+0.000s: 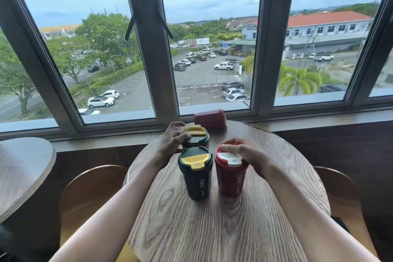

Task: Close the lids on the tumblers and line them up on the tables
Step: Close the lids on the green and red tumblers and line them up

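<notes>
Round wooden table (pixel 212 229) by the window: I see my right hand (pixel 244 152) curled over the red tumbler (pixel 230 173), fingers pressing its white lid. Near green tumbler (pixel 195 174) stands just left; my left hand (pixel 170 140), fingers spread, touches the far green tumbler (pixel 196 137) behind it

Head view: looking forward and down from the person's head, close over the round wooden table (pixel 212 229).
Facing: pointing toward the windows (pixel 212 49) and the car park outside.
Shared views: only one camera is showing.
</notes>
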Available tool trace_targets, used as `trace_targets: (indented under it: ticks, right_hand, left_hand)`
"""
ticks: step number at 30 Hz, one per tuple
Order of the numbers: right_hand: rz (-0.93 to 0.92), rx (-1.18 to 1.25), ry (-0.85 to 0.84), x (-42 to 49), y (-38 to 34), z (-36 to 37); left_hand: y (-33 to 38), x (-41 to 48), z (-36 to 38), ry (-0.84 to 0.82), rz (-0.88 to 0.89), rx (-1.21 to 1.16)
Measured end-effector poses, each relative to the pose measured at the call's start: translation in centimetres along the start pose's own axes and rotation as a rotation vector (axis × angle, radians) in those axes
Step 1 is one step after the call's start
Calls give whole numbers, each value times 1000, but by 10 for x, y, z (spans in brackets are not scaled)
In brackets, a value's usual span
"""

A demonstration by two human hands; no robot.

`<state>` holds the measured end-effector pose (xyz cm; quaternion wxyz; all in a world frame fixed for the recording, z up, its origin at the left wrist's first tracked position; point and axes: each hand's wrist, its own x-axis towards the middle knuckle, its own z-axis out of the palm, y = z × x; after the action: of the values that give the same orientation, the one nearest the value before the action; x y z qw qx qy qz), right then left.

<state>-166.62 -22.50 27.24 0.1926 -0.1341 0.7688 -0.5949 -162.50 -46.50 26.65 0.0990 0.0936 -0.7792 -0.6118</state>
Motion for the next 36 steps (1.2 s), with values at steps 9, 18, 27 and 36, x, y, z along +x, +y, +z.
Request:
trace_targets:
  ticks: [9, 18, 27, 36]
  right_hand:
    - [-1, 5, -13, 2, 1, 0]
    - [58, -28, -99, 12, 2, -13]
    - [125, -54, 87, 90, 15, -23]
    - [5, -150, 100, 199, 5, -30]
  left_hand:
    - [-9, -4, -3, 100, 5, -2]
    - [0, -7, -2, 48, -75, -17]
    - [7, 8, 5, -2, -89, 32]
    - [8, 7, 8, -10, -182, -110]
